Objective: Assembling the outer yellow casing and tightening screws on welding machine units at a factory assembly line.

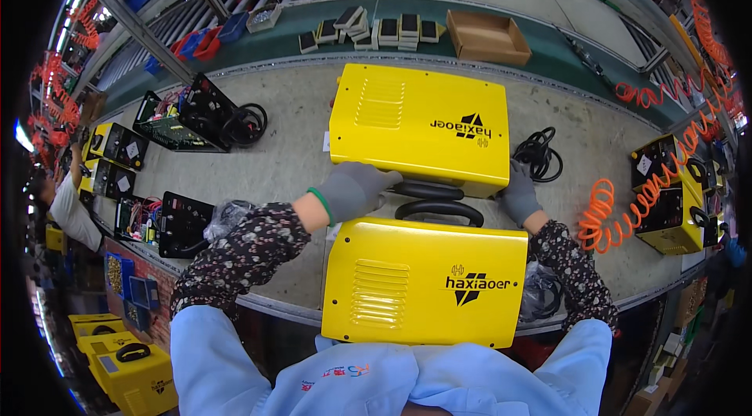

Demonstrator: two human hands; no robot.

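Note:
Two yellow-cased machines, which look like portable welders, lie one behind the other in front of me, each with a black carrying handle. My left hand, in a grey glove, grips the near edge of the far yellow welding machine, close to its handle. At that machine's near right corner, my gloved right hand is closed on the case, its fingertips partly hidden. Between me and the far one sits the near yellow welding machine, touched by neither hand. A coiled black cable lies beside the right hand.
Open machines with bare wiring stand on the left of the bench. More yellow machines are at the right, by an orange coiled hose. Along the back lie a cardboard box and several small dark-topped blocks. A person is at far left.

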